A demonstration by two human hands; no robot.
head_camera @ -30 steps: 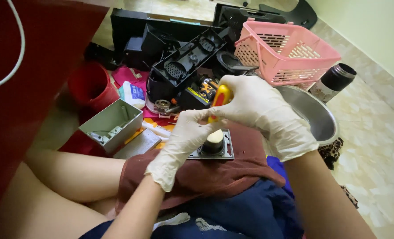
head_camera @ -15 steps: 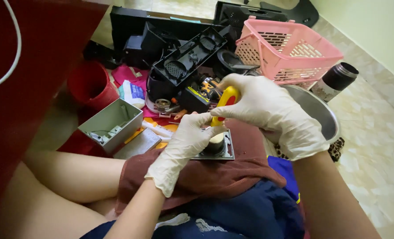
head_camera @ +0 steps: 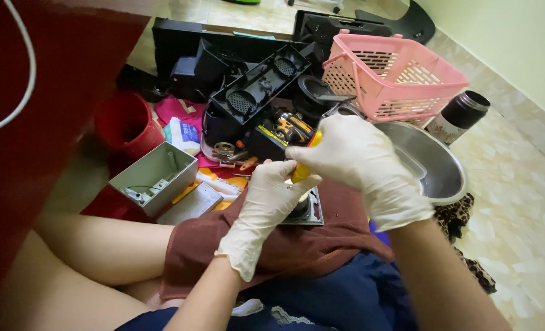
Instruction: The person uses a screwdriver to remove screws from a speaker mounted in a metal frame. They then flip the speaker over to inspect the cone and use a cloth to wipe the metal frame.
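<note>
Evidently a fastener on a small part is being worked with a screwdriver. The right hand (head_camera: 358,162), in a white disposable glove, is closed around the yellow and orange handle of a screwdriver (head_camera: 305,164), which stands nearly upright. The left hand (head_camera: 271,197), gloved the same way, is curled over the small flat grey metal plate with a dark round centre (head_camera: 306,210), pinning it down; the tool's tip is hidden beneath the fingers. That plate rests on a brown cloth (head_camera: 284,245) spread across the person's lap as they sit on the tiled floor (head_camera: 517,202).

Judging by the grip, the step in hand is turning a screw on the plate. The next move seems to call for steady downward pressure while the left hand keeps the plate from twisting; a slip on the soft cloth looks like the chief risk.

Beyond the hands lies a black plastic housing with round grilles (head_camera: 260,89), and an orange and black power drill (head_camera: 291,129) just behind the screwdriver. A pink plastic basket (head_camera: 401,76) stands beside a shiny steel bowl (head_camera: 438,171), near a dark cylindrical flask (head_camera: 459,116). To the left sit a grey open box (head_camera: 153,175) and a red bucket (head_camera: 122,125).
</note>
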